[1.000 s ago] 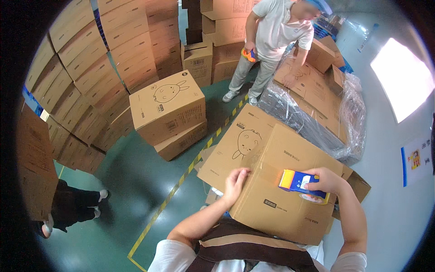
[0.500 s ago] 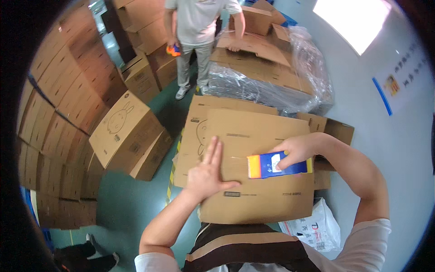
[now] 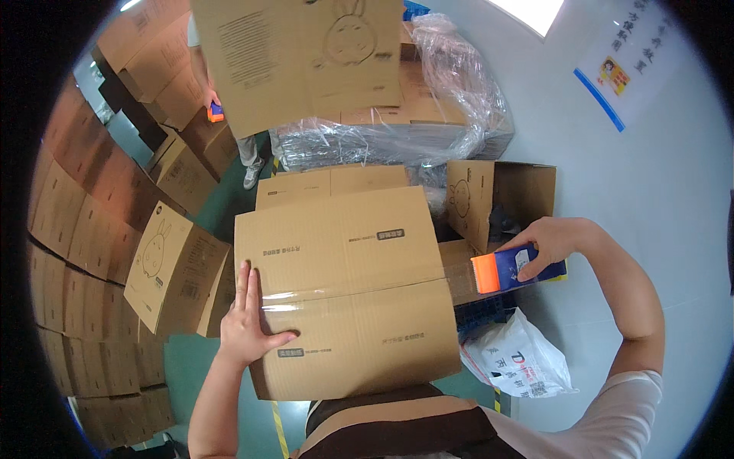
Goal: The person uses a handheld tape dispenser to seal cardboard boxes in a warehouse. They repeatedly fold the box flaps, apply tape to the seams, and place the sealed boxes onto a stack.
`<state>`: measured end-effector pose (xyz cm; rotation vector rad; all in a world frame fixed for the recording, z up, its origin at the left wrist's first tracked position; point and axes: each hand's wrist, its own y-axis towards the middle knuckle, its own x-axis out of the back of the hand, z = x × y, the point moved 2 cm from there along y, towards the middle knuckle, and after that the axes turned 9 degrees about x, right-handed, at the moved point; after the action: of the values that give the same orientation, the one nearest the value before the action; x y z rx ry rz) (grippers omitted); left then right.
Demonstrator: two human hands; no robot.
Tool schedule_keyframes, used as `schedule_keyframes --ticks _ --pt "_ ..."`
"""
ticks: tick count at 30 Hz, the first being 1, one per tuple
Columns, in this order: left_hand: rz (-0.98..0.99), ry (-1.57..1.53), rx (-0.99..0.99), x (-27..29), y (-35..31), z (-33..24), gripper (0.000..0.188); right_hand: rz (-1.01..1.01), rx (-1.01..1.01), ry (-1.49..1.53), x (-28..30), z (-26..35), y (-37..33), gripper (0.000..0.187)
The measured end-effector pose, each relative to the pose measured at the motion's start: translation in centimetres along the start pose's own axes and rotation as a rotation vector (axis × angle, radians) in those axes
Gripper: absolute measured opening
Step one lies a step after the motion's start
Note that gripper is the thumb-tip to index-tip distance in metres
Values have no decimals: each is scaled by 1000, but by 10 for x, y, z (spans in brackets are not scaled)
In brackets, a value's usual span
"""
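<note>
Gripping a tape dispenser (image 3: 506, 269), right hand (image 3: 556, 243) sits just past the right edge of the cardboard box (image 3: 352, 256), near the apron (image 3: 405, 419). Clear tape (image 3: 279, 296) crosses the box. Left hand (image 3: 248, 330), unclenched, fingers spread, rests on its left side.

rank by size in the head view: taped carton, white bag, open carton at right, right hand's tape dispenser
1. Taped carton
2. White bag and open carton at right: too alike to rank
3. Tape dispenser
</note>
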<state>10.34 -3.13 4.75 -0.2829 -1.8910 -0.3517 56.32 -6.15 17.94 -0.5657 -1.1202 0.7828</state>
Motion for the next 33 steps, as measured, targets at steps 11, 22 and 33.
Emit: schedule_keyframes --ticks 11,22,33 --pt "120 -29 71 0 -1 -1 125 -43 169 88 -32 -48 50 70" --pt "196 177 -312 -50 37 -184 106 -103 450 132 -57 -57 90 65" --pt "249 247 -360 -60 37 -171 96 -268 402 303 -86 -120 42 64"
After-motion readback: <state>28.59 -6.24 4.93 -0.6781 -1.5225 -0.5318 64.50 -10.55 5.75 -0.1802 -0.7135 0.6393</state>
